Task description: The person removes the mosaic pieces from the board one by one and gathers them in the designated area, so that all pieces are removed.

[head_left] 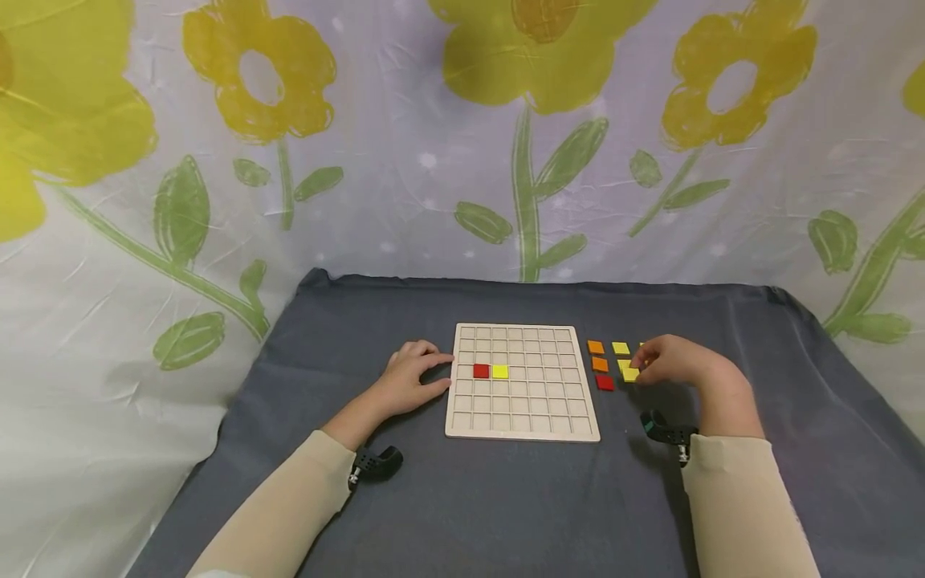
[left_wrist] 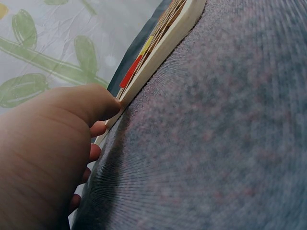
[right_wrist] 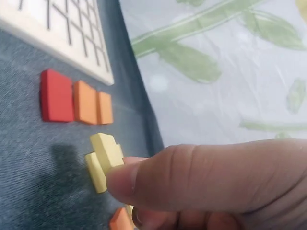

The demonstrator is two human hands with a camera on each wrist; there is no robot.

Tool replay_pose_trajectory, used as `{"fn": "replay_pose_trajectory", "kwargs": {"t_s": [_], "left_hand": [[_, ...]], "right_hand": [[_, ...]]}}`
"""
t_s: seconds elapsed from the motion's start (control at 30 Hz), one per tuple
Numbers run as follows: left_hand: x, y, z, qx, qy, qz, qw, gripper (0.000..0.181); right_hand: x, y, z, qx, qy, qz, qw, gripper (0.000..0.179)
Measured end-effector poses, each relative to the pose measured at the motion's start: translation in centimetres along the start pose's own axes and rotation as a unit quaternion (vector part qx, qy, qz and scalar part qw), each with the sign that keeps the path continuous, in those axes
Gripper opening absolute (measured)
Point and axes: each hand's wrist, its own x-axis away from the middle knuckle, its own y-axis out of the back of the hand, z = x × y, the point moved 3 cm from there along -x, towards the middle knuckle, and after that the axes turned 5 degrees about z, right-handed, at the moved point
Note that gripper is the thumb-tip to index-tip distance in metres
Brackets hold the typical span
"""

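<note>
A pale wooden grid board (head_left: 520,428) lies on the dark cloth. A red tile (head_left: 481,371) and a yellow tile (head_left: 500,372) sit side by side in its cells. Thumb and index finger of my left hand (head_left: 413,380) touch the board's left edge, spread apart. Right of the board, my right hand (head_left: 672,360) pinches a yellow tile (right_wrist: 106,148) between thumb and fingertip. Just beneath that one, another yellow tile (right_wrist: 95,173) shows in the right wrist view, close over the cloth.
Beside the board's right edge stand two orange tiles (head_left: 596,347) and a red tile (head_left: 605,383) in a column. One more yellow tile (head_left: 621,348) lies farther back. An orange tile (right_wrist: 121,220) shows below my right fingers. A flower-printed curtain (head_left: 390,185) hangs behind the table.
</note>
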Motion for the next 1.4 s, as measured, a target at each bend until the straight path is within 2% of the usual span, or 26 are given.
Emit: {"fn": "replay_pose_trajectory", "kwargs": {"t_s": [0.33, 0.7, 0.93, 1.13, 1.4], "left_hand": [[0.0, 0.2, 0.1, -0.003, -0.001, 0.001, 1.0000, 0.046], [0.0, 0.2, 0.0, -0.008, -0.007, -0.004, 0.9999, 0.046], [-0.1, 0.3, -0.2, 0.000, -0.008, -0.003, 1.0000, 0.046], [-0.1, 0.2, -0.1, -0.001, -0.006, -0.002, 1.0000, 0.047], [-0.1, -0.1, 0.3, -0.002, 0.000, 0.001, 1.0000, 0.046]], "right_hand": [[-1.4, -0.9, -1.0, 0.034, -0.028, 0.015, 0.9989, 0.018], [-1.3, -0.7, -0.6, 0.035, -0.037, 0.008, 0.9987, 0.019], [-0.2, 0.1, 1.4, 0.012, -0.009, -0.015, 0.9998, 0.025], [1.1, 0.9, 3.9, -0.010, 0.038, -0.041, 0.9984, 0.032], [2.1, 0.6, 7.0, 0.026, 0.069, -0.111, 0.9910, 0.027]]}}
